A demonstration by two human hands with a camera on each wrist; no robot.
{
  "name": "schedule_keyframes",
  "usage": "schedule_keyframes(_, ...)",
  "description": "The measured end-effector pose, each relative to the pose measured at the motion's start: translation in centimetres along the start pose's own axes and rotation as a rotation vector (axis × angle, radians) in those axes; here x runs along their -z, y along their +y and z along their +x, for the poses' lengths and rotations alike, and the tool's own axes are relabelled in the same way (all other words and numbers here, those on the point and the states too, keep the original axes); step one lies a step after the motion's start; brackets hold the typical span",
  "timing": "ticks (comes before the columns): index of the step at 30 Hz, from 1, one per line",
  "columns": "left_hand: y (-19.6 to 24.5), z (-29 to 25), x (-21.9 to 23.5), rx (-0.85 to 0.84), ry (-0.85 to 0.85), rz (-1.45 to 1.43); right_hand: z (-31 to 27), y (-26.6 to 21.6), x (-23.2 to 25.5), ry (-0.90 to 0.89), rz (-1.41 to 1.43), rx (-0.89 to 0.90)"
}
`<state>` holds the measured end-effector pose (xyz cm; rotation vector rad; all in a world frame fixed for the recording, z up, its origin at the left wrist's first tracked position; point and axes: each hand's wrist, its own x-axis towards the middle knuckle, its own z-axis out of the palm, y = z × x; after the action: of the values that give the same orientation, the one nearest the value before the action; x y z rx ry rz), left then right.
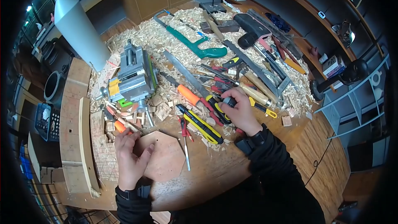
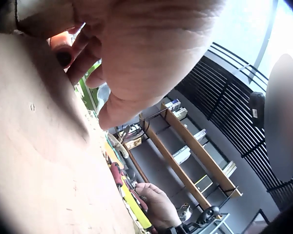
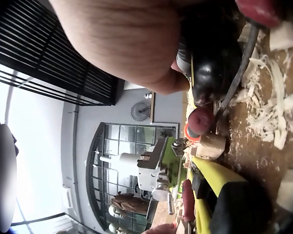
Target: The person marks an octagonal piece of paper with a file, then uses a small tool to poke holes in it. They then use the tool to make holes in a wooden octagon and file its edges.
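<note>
An octagonal wooden board [image 1: 166, 159] with a small dark hole lies flat at the front of the bench. My left hand [image 1: 129, 157] is over its left side, thumb spread across the board and fingers bent near an orange handle [image 1: 121, 127]. In the left wrist view the orange handle [image 2: 63, 51] shows just past the fingers. My right hand [image 1: 241, 113] grips a black-and-yellow tool [image 1: 218, 110] among the other tools; its exact kind is partly hidden. A yellow-and-black utility knife [image 1: 201, 124] and a red-handled screwdriver [image 1: 185, 139] lie between the hands.
A grey metal vise [image 1: 132, 74] stands at the left among wood shavings [image 1: 137, 37]. Behind are a green hacksaw [image 1: 195, 45], a metal file [image 1: 184, 70] and several wooden-handled tools. A curved wooden strip [image 1: 85, 145] lies along the left; a pale blue rack [image 1: 352, 103] stands at the right.
</note>
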<state>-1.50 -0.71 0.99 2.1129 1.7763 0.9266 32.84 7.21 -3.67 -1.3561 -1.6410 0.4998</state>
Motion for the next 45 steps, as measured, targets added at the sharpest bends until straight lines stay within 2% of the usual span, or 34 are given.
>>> schedule_keyframes(1,0.0,-0.1,0.1,0.019,0.012,-0.003,0.0,-0.2,0.0,-0.008,0.007,0.004)
schedule_keyframes(3,0.1,-0.1,0.2,0.011,0.018,-0.006,0.0,-0.7,0.1,-0.032,0.055,-0.12)
schedule_keyframes(8,0.0,0.0,0.9,-0.04,-0.015,0.008,0.2,-0.2,-0.1,-0.02,0.044,-0.042)
schedule_keyframes(10,-0.2,-0.1,0.8,-0.01,-0.001,0.012,0.1,-0.5,-0.1,-0.022,0.052,-0.077)
schedule_keyframes(12,-0.4,-0.3,0.8,-0.062,0.027,-0.014,0.1,-0.8,-0.1,-0.035,0.061,-0.12)
schedule_keyframes(14,-0.6,-0.4,1.0,-0.038,0.023,-0.006,0.0,0.5,-0.3,-0.033,0.086,-0.132)
schedule_keyframes(16,-1.1,-0.5,0.7,-0.125,0.057,0.006,0.0,0.6,-0.3,-0.051,0.109,-0.142)
schedule_keyframes(24,-1.5,-0.8,0.7,-0.115,0.058,0.0,0.1,0.8,-0.4,-0.067,0.235,-0.212)
schedule_keyframes(28,-1.7,-0.9,0.6,-0.099,0.054,-0.007,0.2,1.4,-0.5,-0.063,0.152,-0.172)
schedule_keyframes(32,-1.6,-0.8,0.4,-0.067,0.028,-0.039,0.0,0.8,-0.2,-0.093,0.223,-0.263)
schedule_keyframes(34,-2.0,-0.7,0.2,-0.122,0.08,-0.019,0.2,1.0,-0.3,-0.078,0.162,-0.21)
schedule_keyframes(39,-1.4,-0.8,0.7,-0.112,-0.014,0.019,0.2,0.5,-0.3,-0.067,0.151,-0.193)
schedule_keyframes(45,-1.0,-1.0,0.8,-0.126,-0.016,0.013,0.1,0.7,-0.5,-0.082,0.253,-0.2)
